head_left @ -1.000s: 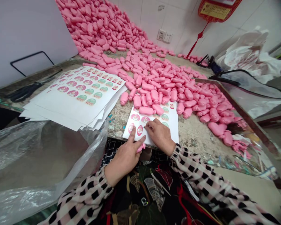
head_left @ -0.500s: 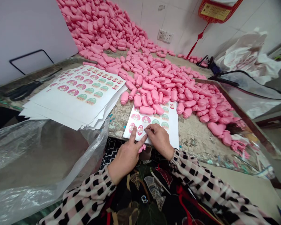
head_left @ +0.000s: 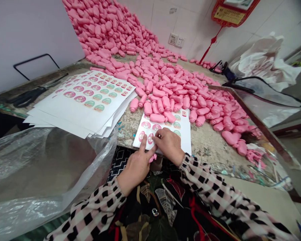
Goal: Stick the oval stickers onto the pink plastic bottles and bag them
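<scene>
A white sheet of round and oval stickers (head_left: 186,135) lies at the table's front edge, its far part covered by small pink bottle-shaped pieces (head_left: 157,118). My left hand (head_left: 134,166) rests over the near edge, index finger stretched onto the sheet. Under its curled fingers it holds a pink bottle-shaped piece (head_left: 153,158), of which only the end shows. My right hand (head_left: 169,145) is closed, thumb and forefinger pinched at the edge of a pink oval sticker (head_left: 150,138). Whether that edge is lifted, I cannot tell.
A big heap of pink pieces (head_left: 110,30) spreads from the back wall across the table. On the left lie a stack of sticker sheets (head_left: 62,115) and black-handled scissors (head_left: 28,97). Clear plastic (head_left: 50,174) hangs at the front left. A wooden edge strip (head_left: 256,115) runs along the right.
The right thumb and forefinger have moved slightly left, over the edge of the oval sticker. My left hand still holds its pink piece. The whole view has shifted a little.
</scene>
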Available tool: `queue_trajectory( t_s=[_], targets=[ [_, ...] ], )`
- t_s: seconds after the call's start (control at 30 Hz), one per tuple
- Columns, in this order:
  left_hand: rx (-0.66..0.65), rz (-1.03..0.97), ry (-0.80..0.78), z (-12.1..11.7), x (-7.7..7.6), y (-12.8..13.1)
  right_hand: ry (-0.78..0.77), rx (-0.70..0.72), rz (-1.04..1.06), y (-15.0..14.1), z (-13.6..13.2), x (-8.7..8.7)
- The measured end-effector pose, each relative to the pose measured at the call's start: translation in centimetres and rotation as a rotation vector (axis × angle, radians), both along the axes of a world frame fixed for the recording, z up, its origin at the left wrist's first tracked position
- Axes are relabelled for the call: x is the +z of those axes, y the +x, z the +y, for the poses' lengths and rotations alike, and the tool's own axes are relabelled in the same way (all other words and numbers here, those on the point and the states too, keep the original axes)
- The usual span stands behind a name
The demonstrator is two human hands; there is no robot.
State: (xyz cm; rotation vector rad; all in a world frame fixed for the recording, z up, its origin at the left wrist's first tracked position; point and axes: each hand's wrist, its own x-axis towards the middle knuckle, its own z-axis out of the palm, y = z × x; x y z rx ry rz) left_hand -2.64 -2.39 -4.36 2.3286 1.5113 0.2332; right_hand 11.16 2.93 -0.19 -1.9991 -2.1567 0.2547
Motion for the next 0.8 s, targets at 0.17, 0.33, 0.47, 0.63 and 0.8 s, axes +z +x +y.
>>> queue_trajectory(
  t_s=[0.17, 0.33, 0.47, 0.63, 0.8],
  targets=[
    [-0.011, 0.003, -0.002, -0.1, 0.2, -0.1, 0.125, 0.078, 0.010, -0.4, -0.8, 1.0],
    [0.007, -0.027, -0.012, -0.2, 0.2, -0.1, 0.013, -0.133, 0.526, 2.1, -0.1, -1.1],
    [-0.011, -0.069, -0.029, -0.1, -0.1, -0.4, -0.066, -0.201, 0.873, 3.5, 0.2, -3.4],
    [-0.051, -0.330, -0.078, -0.4, -0.1, -1.9, -0.059, -0.245, 0.956, 3.2, 0.1, -3.8],
    [0.229, -0.903, -0.241, -1.4, 1.7, -2.8, -0.101, -0.248, 1.049, 3.3, 0.4, -3.4]
  ],
)
